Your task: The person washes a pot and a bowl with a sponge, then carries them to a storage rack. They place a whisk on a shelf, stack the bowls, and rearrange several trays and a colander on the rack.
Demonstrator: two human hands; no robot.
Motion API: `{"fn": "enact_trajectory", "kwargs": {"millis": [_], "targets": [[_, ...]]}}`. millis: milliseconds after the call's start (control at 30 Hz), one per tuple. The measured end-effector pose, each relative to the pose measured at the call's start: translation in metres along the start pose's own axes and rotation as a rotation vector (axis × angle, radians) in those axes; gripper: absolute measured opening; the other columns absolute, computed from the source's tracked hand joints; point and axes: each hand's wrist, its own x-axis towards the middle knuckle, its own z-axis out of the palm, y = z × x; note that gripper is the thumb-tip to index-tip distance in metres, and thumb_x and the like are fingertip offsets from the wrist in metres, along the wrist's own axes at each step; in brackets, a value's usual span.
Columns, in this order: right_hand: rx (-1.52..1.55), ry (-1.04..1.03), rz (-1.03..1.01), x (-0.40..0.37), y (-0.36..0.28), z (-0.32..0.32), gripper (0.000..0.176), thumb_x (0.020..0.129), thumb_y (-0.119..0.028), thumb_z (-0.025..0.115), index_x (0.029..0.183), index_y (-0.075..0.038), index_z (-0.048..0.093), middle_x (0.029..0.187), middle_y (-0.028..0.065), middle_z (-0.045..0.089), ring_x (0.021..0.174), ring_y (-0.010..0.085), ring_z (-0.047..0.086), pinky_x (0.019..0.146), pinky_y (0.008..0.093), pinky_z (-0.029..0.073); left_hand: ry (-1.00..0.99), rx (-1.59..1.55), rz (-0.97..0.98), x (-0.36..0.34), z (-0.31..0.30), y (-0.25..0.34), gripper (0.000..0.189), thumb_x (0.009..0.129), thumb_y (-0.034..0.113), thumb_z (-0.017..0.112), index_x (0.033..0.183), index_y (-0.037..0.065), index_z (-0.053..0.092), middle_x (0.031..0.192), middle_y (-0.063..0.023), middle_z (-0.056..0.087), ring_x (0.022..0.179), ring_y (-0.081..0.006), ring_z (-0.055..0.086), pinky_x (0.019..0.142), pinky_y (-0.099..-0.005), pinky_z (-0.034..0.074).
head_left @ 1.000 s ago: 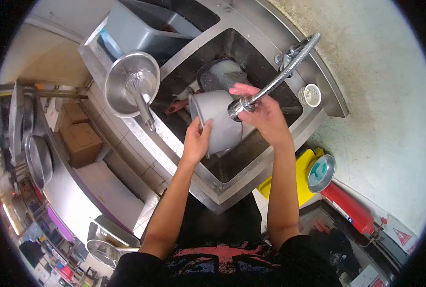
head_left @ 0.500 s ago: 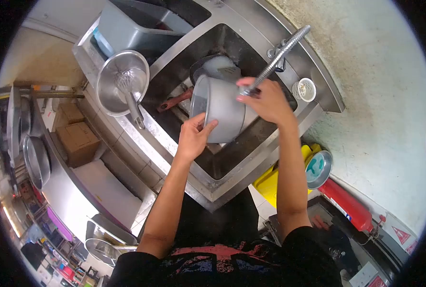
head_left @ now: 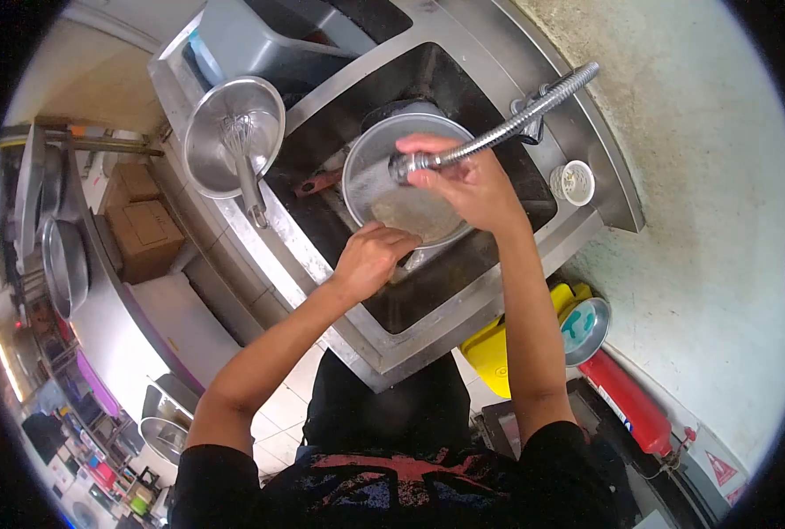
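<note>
Clutching sprayer (head_left: 403, 167), left grip (head_left: 370, 264) closed on pot (head_left: 388, 204)

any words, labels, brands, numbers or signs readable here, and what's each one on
No word, brand or number can be read.
White sign: a red triangle; any lettering is too small.
Red fire extinguisher: label too small and blurred.
Cardboard box: faint dark marks, too small.
Black shirt: flag-like print, no readable words.

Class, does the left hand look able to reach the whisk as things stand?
Probably yes: the whisk handle juts past the bowl, unobstructed, but the left hand must first release the pot.
</note>
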Motion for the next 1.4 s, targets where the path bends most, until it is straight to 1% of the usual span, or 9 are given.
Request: {"fn": "enact_trajectory", "kwargs": {"millis": [200,400,500,800,867,1033,1100,1367,1400], "targets": [[-0.494,0.217,-0.143,0.009,0.012,-0.022,0.023,0.085,-0.008,0.070,0.107,0.000,0.067,0.100,0.0059,0.068,0.082,0.0085,0.060,0.070,0.0242,0.050,-0.043,-0.002,0.000,-0.010,0.001,0.002,0.035,0.071,-0.002,0.059,0.104,0.004,0.066,0.101,-0.0102,0.070,0.096,-0.0243,0.066,0.087,-0.0366,0.049],[-0.940,-0.064,0.319,-0.031,-0.030,-0.046,0.024,0.086,-0.013,0.070,0.107,-0.003,0.068,0.085,0.0025,0.068,0.075,0.0082,0.058,0.067,0.0237,0.048,-0.027,0.040,-0.013,-0.011,-0.006,-0.003,0.034,0.072,-0.002,0.059,0.104,0.004,0.066,0.100,-0.0103,0.070,0.094,-0.0250,0.066,0.086,-0.0367,0.049],[-0.294,-0.152,0.215,-0.027,-0.013,-0.031,0.025,0.083,-0.020,0.074,0.102,-0.005,0.071,0.081,0.0044,0.069,0.074,0.0102,0.063,0.067,0.0282,0.050,-0.007,0.007,-0.015,-0.005,-0.006,-0.001,0.034,0.071,-0.001,0.061,0.104,0.004,0.067,0.100,-0.0112,0.070,0.092,-0.0256,0.066,0.085,-0.0368,0.048],[-0.616,0.399,-0.086,-0.037,0.037,-0.033,0.018,0.087,-0.015,0.068,0.098,-0.001,0.065,0.089,0.0130,0.068,0.073,0.0238,0.065,0.069,0.0326,0.051,0.181,-0.166,-0.330,0.004,-0.031,0.008,0.014,0.093,0.012,0.056,0.096,0.001,0.064,0.076,-0.0160,0.063,0.070,-0.0263,0.063,0.069,-0.0366,0.046],[-0.626,0.485,-0.063,-0.041,0.030,-0.025,0.020,0.087,-0.014,0.068,0.100,0.000,0.064,0.087,0.0124,0.067,0.074,0.0226,0.065,0.069,0.0322,0.050,0.227,-0.436,-0.726,-0.002,-0.038,0.011,0.022,0.098,0.018,0.053,0.093,-0.001,0.062,0.067,-0.0107,0.055,0.059,-0.0151,0.052,0.062,-0.0308,0.042],[-0.528,0.598,-0.171,-0.048,0.064,-0.028,0.026,0.092,-0.019,0.064,0.109,-0.001,0.061,0.091,0.0108,0.065,0.077,0.0204,0.065,0.068,0.0316,0.052,0.510,-0.678,-0.834,-0.009,-0.043,0.040,0.035,0.103,0.028,0.047,0.084,0.002,0.059,0.068,0.0077,0.045,0.063,-0.0037,0.035,0.056,-0.0239,0.032],[0.183,0.831,-0.183,-0.047,0.072,-0.037,0.035,0.097,-0.027,0.056,0.123,-0.004,0.053,0.103,0.0120,0.062,0.081,0.0217,0.065,0.065,0.0307,0.055,0.576,-0.705,-0.898,-0.018,-0.041,0.051,0.035,0.103,0.029,0.047,0.084,0.002,0.060,0.068,0.0077,0.045,0.064,-0.0036,0.035,0.057,-0.0236,0.032],[-0.068,1.195,0.057,0.023,0.062,-0.076,0.044,0.091,-0.027,0.067,0.117,-0.003,0.041,0.086,0.0120,0.054,0.069,0.0177,0.062,0.050,0.0289,0.052,1.022,-1.116,-1.151,-0.056,-0.057,0.092,0.025,0.097,0.024,0.053,0.091,0.003,0.063,0.086,-0.0009,0.062,0.081,-0.0106,0.054,0.075,-0.0272,0.043],[0.371,1.109,0.035,0.026,0.066,-0.084,0.043,0.093,-0.031,0.063,0.117,-0.002,0.043,0.084,0.0108,0.052,0.066,0.0157,0.058,0.049,0.0261,0.049,1.066,-1.255,-1.210,-0.060,-0.061,0.097,0.025,0.095,0.025,0.054,0.094,0.002,0.064,0.091,-0.0042,0.064,0.085,-0.0137,0.058,0.082,-0.0290,0.045]]}}
